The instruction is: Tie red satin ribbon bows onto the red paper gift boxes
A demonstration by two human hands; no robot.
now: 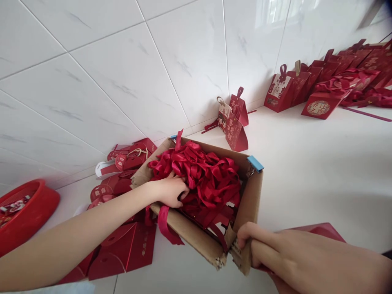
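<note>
A torn-edged cardboard box (pixel 251 204) sits tilted on the white surface, filled with a heap of shiny red ribbons (pixel 211 171). My left hand (pixel 173 191) reaches into it from the left, fingers curled into the ribbons and partly buried. Around the near right corner of the box, my right hand (pixel 278 251) is closed, its fingers pinching the cardboard wall. One loose ribbon end (pixel 167 228) hangs over the front wall. A blue binder clip (pixel 255 163) grips the right back corner. Part of a red carton (pixel 324 229) shows beneath my right hand.
Red gift boxes (pixel 122 249) lie piled left of the cardboard box. Two red handled boxes (pixel 234 122) stand behind it against the tiled wall (pixel 183 57). A long row of similar boxes (pixel 324 77) stretches along the right. A red basin (pixel 39 208) stands far left.
</note>
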